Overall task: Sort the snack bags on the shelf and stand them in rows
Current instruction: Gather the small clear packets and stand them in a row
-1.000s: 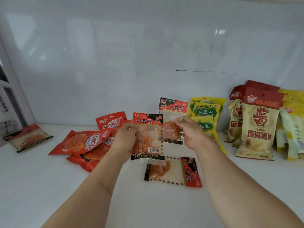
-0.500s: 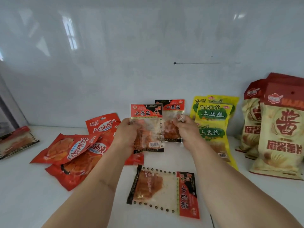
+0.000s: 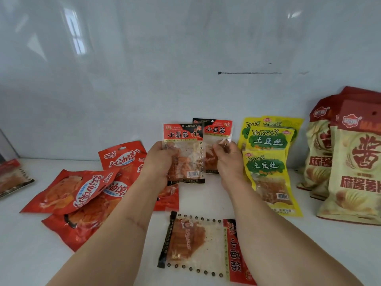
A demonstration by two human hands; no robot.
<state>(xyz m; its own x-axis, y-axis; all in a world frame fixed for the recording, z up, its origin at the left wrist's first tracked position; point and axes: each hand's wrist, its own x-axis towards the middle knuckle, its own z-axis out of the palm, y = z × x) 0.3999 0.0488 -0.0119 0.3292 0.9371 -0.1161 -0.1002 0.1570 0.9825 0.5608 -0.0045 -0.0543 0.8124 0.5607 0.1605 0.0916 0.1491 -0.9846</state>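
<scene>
My left hand (image 3: pixel 158 162) grips a clear snack bag with a red-and-black header (image 3: pixel 184 153), held upright above the white shelf (image 3: pixel 31 254). Just behind it a second bag of the same kind (image 3: pixel 215 133) stands against the back wall, and my right hand (image 3: pixel 228 159) pinches its right edge. A third such bag (image 3: pixel 198 244) lies flat on the shelf below my hands, header to the right. Yellow bags (image 3: pixel 268 162) stand in a row right of my right hand. Red bags (image 3: pixel 82 193) lie in a loose pile on the left.
Tall beige bags with dark red tops (image 3: pixel 350 162) stand at the far right. One more clear bag (image 3: pixel 12 178) lies flat at the far left edge. The glossy white back wall (image 3: pixel 185 58) closes the shelf behind everything.
Both hands have moved slightly back toward the wall with their bags. The camera has come closer and lower, so the flat bag lies nearer in view.
</scene>
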